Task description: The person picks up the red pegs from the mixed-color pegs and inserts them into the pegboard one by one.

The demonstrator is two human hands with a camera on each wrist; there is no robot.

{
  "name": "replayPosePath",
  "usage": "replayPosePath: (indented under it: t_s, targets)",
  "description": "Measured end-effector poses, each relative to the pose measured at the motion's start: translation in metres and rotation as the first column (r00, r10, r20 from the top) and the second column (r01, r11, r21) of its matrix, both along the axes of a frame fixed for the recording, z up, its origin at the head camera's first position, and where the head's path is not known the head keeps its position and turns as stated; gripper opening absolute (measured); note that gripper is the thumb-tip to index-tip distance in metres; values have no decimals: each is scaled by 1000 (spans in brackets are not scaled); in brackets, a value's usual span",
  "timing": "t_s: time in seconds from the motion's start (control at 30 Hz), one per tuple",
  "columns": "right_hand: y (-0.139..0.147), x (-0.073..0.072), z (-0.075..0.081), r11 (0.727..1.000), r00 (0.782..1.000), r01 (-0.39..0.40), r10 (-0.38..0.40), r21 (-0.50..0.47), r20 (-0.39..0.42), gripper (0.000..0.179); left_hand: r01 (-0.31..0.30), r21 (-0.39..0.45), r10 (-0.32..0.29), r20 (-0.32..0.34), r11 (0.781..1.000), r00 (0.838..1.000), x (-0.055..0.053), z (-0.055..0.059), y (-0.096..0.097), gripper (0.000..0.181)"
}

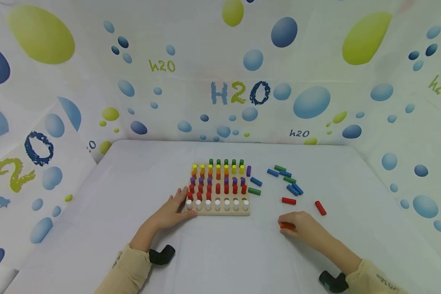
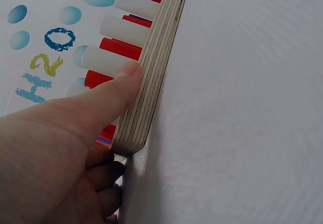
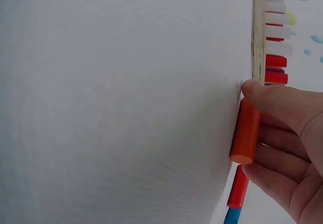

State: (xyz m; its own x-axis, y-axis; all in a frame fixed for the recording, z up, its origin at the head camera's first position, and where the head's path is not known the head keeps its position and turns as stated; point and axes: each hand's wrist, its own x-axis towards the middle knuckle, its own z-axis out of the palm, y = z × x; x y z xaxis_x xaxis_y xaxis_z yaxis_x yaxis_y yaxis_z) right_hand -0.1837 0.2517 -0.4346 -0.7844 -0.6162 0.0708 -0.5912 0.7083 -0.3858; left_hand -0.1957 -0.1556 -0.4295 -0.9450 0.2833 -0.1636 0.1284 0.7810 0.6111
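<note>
A wooden pegboard (image 1: 220, 212) carries rows of white, red, purple, orange, yellow and green pegs, with bare holes in some rows. My left hand (image 1: 171, 212) holds its near left corner. In the left wrist view the thumb (image 2: 132, 72) lies against the layered front edge, while the other fingers curl beside the board's side. Right of the board, low over the white cloth, my right hand (image 1: 302, 226) pinches an orange peg (image 3: 246, 133) between thumb and fingers. A loose red peg (image 1: 288, 201) lies just beyond that hand, and another red peg (image 1: 320, 208) is to its right.
Loose blue pegs (image 1: 273, 172) and green pegs (image 1: 280, 168) are scattered right of the board. One green peg (image 1: 254, 191) and a purple peg (image 1: 248, 171) lie close to its right edge. Patterned cloth (image 1: 191, 114) hangs behind the white-covered table (image 1: 143, 171).
</note>
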Motion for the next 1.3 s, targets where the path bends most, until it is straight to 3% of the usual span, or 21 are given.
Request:
replayPosePath:
  t_s: [0.47, 0.6, 0.73, 1.07, 1.3]
  targets:
    - [-4, -1, -3, 1000, 1000, 16, -16, 5, -19, 22, 0, 3, 0, -5, 1000, 1000, -1, 1, 0, 95]
    - [-1, -1, -1, 1000, 1000, 10, -9, -22, 14, 20, -2, 3, 2, 1, 1000, 1000, -1, 1, 0, 95]
    - [2, -2, 2, 994, 994, 30, -19, -104, 103, 21, 1, 5, -1, 6, 1000, 1000, -1, 0, 0, 95]
    - [19, -4, -2, 931, 926, 199, -76, -307, 369, 28, 2, 3, -2, 1, 1000, 1000, -1, -2, 1, 95]
    - [29, -7, -4, 855, 868, 300, -60, -424, 493, 34, -1, 3, 1, 2, 1000, 1000, -1, -2, 1, 94]
